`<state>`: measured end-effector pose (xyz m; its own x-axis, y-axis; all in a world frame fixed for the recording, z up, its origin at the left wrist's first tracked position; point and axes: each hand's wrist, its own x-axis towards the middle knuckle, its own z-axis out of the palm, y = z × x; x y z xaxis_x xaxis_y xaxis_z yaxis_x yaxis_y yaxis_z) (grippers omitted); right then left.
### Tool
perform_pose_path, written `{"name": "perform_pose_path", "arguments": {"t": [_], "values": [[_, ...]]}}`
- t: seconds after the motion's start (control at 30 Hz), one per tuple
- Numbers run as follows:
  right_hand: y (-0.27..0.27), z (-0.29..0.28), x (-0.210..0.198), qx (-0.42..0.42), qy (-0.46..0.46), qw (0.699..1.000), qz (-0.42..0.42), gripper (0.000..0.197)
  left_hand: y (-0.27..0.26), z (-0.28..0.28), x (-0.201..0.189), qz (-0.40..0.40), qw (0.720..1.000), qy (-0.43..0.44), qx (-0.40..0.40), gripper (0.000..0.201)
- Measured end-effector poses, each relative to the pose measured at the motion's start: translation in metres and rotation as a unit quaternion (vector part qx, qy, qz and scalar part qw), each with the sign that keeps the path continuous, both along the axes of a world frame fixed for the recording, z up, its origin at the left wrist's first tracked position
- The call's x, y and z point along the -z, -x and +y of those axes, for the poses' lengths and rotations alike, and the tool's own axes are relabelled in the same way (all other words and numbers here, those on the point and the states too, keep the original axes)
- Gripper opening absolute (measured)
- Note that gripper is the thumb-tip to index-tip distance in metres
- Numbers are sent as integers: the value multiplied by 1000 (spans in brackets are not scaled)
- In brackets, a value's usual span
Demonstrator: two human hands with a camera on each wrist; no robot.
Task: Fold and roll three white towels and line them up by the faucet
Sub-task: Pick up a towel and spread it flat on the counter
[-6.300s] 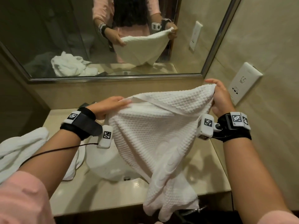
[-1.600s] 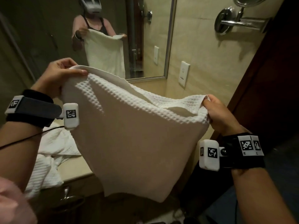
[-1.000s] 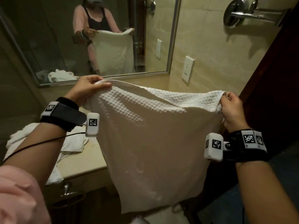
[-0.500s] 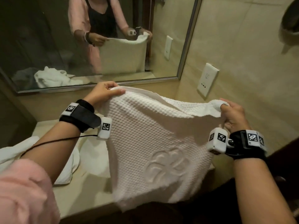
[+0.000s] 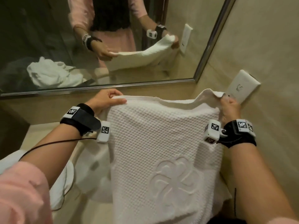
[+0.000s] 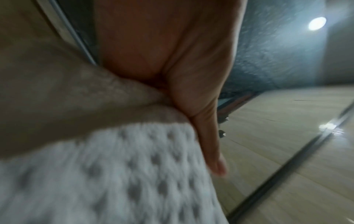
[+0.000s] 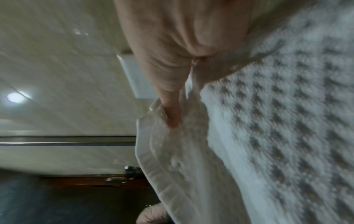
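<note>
We wear pink sleeves pushed up above bare forearms. Each wrist carries a black strap with a white tag printed in black-and-white square code. On the left strap, a small white coded box sits at 4 o'clock; a thin black cable trails back from it. The right strap has its box at 9 o'clock.
</note>
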<state>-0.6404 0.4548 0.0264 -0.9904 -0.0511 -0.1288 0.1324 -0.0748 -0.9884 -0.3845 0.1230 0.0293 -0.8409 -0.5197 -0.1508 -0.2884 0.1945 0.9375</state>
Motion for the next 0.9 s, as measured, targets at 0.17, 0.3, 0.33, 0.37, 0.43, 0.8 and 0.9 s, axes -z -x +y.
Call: {"name": "perform_pose_path", "arguments": {"t": [0.17, 0.3, 0.33, 0.37, 0.43, 0.8, 0.9], "values": [[44, -25, 42, -48, -67, 995, -51, 40, 14, -26, 22, -76, 995, -50, 43, 48], [80, -55, 72, -53, -85, 994, -35, 26, 26, -50, 37, -145, 986, -50, 61, 42], [86, -63, 77, -54, -98, 994, -20, 20, 28, -57, 42, -158, 985, -42, 54, 37], [93, -71, 84, -55, -120, 991, -10, 17, 30, -64, 48, -169, 984, -37, 44, 34], [104, -86, 96, -66, -174, 982, 10, 14, 34, -80, 67, -171, 985, -31, 13, 34], [139, -101, 175, -109, -345, 928, 86, 26, 76, -88, 156, -104, 968, 74, -216, 19], [141, -102, 181, -116, -393, 905, 114, 25, 83, -88, 177, -86, 960, 54, -262, 13]]}}
